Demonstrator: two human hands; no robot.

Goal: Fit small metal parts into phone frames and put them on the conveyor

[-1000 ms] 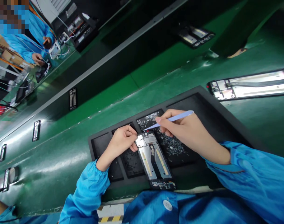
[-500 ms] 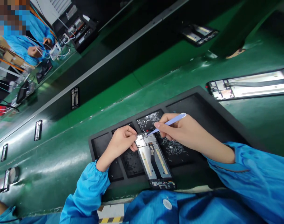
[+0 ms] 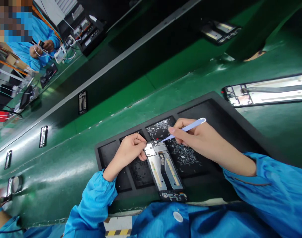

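An opened smartphone (image 3: 165,172) with its inner frame and a dark flex cable exposed lies slanted over the front of a black compartment tray (image 3: 138,127). At its upper left corner, my left hand (image 3: 131,148) pinches the edge between thumb and fingers. My right hand (image 3: 190,132) grips pale purple tweezers (image 3: 187,127), whose tips point down at the phone's top edge. I cannot tell whether the tips hold a part. Small clear pieces (image 3: 187,155) lie scattered in the tray beside the phone, and more sit behind it.
Another opened phone (image 3: 272,91) rests on the green bench to the right. Several phones, one of them here (image 3: 83,102), lie along the dark conveyor strip. A co-worker (image 3: 39,43) in blue handles cabled parts at the far left; another person's arm (image 3: 0,216) shows lower left.
My right hand and the tweezers have shifted slightly right along the phone's top edge. My left hand stays on the corner. Phones on the strip appear slightly farther right.
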